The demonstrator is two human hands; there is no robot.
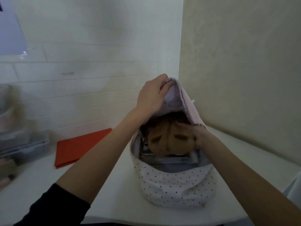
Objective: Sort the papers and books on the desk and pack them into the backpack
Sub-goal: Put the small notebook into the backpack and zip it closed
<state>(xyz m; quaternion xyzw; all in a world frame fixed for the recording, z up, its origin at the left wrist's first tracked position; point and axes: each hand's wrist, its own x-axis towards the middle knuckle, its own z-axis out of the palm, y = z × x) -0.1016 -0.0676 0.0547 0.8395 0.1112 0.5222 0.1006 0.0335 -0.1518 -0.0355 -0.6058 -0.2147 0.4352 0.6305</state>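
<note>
White counter (114, 185) fills the lower half of the frame, smooth and pale, running back to a wall of white brick-shaped tiles (73, 88) across the upper left and a plain cream wall (244, 70) on the right; the two walls meet in a corner just behind the backpack (175, 188). The backpack stands upright at the centre of the frame, white with small black dots on its front and pale pink on its lifted top flap (184, 98). The left hand (153, 95) pinches the top edge of that flap and holds it up, fingers curled over the fabric. The right hand (197, 136) reaches into the open mouth, its fingers against a brown, blurred thing (164, 139) inside; whether it grips that thing or only presses it I cannot tell. Below the brown thing, edges of books or papers (169, 159) show inside the backpack, too dim to tell apart. An orange folder (78, 147) lies flat on the counter to the left of the backpack, well apart from it, near the tiled wall. At the far left edge stand stacked clear plastic boxes (22, 144), blurred. A pale sheet (11, 35) hangs on the wall in the upper left corner. A dark sleeve (53, 207) covers the left arm at the bottom left.
</note>
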